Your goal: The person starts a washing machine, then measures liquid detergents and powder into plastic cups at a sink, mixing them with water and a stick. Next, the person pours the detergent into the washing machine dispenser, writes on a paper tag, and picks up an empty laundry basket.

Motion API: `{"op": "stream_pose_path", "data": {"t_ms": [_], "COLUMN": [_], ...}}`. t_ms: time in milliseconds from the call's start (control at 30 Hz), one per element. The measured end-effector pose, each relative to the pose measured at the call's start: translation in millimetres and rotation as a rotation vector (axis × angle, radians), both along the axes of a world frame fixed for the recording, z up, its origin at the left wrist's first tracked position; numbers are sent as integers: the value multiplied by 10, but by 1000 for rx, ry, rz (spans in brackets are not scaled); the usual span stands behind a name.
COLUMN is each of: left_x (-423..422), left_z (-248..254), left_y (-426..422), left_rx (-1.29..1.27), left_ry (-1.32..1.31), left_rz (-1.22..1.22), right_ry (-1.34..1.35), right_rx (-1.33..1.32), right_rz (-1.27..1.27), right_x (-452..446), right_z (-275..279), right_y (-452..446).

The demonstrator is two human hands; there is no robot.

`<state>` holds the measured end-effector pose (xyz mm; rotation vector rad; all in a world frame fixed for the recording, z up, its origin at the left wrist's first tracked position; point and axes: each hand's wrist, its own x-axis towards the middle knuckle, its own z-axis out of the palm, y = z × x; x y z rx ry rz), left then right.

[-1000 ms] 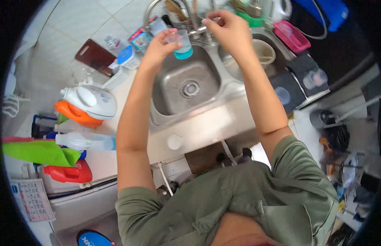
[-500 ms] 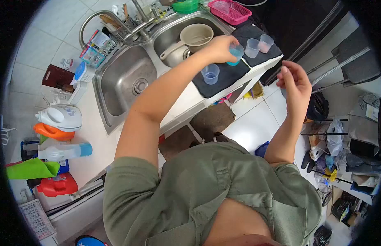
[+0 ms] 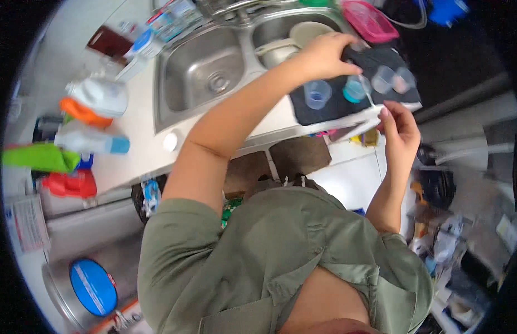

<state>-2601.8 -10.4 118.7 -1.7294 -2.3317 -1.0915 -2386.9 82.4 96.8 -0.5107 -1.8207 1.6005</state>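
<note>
My left hand (image 3: pixel 332 55) hovers over the dark mat (image 3: pixel 325 114), thumb and fingers apart with nothing between them. Just below it stands a clear plastic cup with blue liquid (image 3: pixel 355 90). Another clear cup (image 3: pixel 317 94) with a bluish look sits to its left. On the right are a clear cup (image 3: pixel 382 79) and one with pinkish contents (image 3: pixel 403 81). At the mat's front edge my right hand (image 3: pixel 400 125) is pinched on a thin pale stick (image 3: pixel 367 92), which slants up past the blue cup. Blur hides whether the stick touches the cup.
Behind the mat, a double sink (image 3: pixel 200 69) holds a beige pot (image 3: pixel 308 34) with a handle. A pink basket (image 3: pixel 370 21) sits at the back right. Bottles, including a white jug (image 3: pixel 102 97), line the left side. A white cap (image 3: pixel 170 141) lies near the counter edge.
My left hand has let go of the blue-liquid cup, which now stands on the mat. My right hand has come in beside the cups, a thin pale stick in its fingers. The view has shifted.
</note>
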Motion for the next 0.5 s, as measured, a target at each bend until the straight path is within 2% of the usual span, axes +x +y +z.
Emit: {"op": "stream_pose_path", "data": {"t_ms": [100,133,200,267,333,400,467,500], "left_x": [191,256,403,421,301,153,51,83], "left_z": [317,372,441,274,23,-350,-553,-461], "left_y": [-784,-1129,-1846,-2575,-3210,-3742,-4032,-4184], "left_rx": [343,350,70,-406,-879,-1055,-905,-888], "left_ry": [48,192,359,367,187,-37,-201,-198], "left_rz": [129,217,475,739,894,896,809,840], "right_ry": [15,22,10,-2,-12,-16,-15,-34], "right_rx": [45,80,225,314,376,313,361,313], "right_rz": [155,229,428,545,667,785,911,960], "right_x": [-269,-347,-499,-628,-778,-1020,-1293,-1449], "right_z": [-98,-126,-100,-38,51,81,34,-18], "right_y": [-467,-630,-911,-1203,-1536,-1998,-2486,-2719]}}
